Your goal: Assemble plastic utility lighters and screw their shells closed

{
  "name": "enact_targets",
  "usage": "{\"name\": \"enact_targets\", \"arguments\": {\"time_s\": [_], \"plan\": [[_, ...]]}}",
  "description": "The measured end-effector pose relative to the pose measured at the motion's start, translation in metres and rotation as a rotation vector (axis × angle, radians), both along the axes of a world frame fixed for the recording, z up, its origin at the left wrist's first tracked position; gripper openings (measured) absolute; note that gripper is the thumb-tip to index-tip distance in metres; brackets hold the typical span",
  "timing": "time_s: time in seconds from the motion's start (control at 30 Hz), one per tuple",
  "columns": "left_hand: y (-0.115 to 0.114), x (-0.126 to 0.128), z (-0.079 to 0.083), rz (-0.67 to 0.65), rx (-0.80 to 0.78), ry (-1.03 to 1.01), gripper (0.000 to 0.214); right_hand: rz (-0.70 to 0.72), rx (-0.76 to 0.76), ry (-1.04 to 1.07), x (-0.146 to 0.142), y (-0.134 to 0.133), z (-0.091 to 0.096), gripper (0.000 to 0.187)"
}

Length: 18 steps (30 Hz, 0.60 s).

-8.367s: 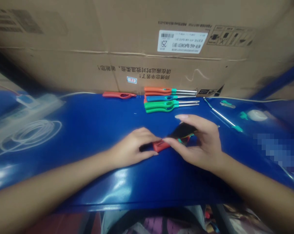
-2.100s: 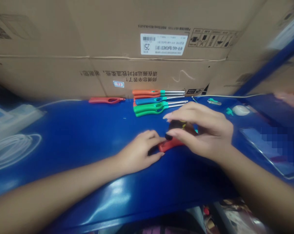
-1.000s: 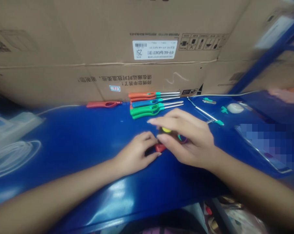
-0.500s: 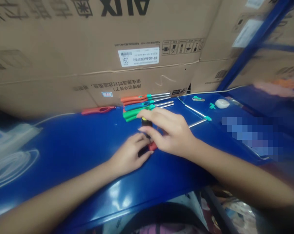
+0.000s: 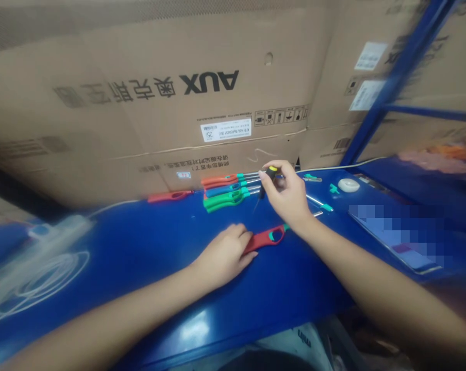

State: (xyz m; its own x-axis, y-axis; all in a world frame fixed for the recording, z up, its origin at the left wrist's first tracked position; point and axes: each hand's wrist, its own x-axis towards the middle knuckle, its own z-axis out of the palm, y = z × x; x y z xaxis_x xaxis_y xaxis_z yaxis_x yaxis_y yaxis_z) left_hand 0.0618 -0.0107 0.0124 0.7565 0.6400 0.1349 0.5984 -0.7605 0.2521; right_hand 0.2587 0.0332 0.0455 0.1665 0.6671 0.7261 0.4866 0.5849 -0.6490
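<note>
On the blue tabletop (image 5: 148, 257), my left hand (image 5: 226, 255) is closed around the handle end of a red long-necked lighter (image 5: 262, 240) with a teal trigger. Its far end passes behind my right wrist. Up and to the right of it, my right hand (image 5: 289, 193) grips a screwdriver (image 5: 270, 178) with a black and yellow handle, its thin shaft pointing down above the table. Behind the hands lie several similar lighters, among them an orange one (image 5: 219, 181), a blue one (image 5: 223, 189) and a green one (image 5: 225, 200).
A red lighter body (image 5: 169, 197) lies by the cardboard box (image 5: 140, 123) at the back. To the right are loose metal tubes (image 5: 314, 200), teal parts (image 5: 334, 189), a white oval object (image 5: 349, 185) and a phone (image 5: 395, 242). A coiled white cable (image 5: 47, 273) sits at left.
My right hand has lifted the screwdriver up and to the right, away from the red lighter. The lighter now shows more fully in my left hand. The view has tilted up.
</note>
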Motion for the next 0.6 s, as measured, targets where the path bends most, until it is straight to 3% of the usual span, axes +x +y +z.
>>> {"name": "enact_targets", "arguments": {"time_s": [0.13,0.3,0.43,0.6], "plan": [[0.014,0.007,0.008,-0.035,0.015,-0.003,0.017,-0.244,0.074,-0.243,0.024,0.014,0.004,0.019],[0.045,-0.014,0.030,0.004,0.106,-0.080,0.020,-0.409,-0.127,-0.398,0.045,0.020,0.010,0.024],[0.074,-0.041,0.041,0.077,0.146,-0.122,0.024,-0.469,-0.200,-0.438,0.051,0.024,0.009,0.024],[0.109,-0.062,0.040,0.191,0.162,-0.118,0.026,-0.435,-0.325,-0.526,0.051,0.027,0.005,0.021]]}}
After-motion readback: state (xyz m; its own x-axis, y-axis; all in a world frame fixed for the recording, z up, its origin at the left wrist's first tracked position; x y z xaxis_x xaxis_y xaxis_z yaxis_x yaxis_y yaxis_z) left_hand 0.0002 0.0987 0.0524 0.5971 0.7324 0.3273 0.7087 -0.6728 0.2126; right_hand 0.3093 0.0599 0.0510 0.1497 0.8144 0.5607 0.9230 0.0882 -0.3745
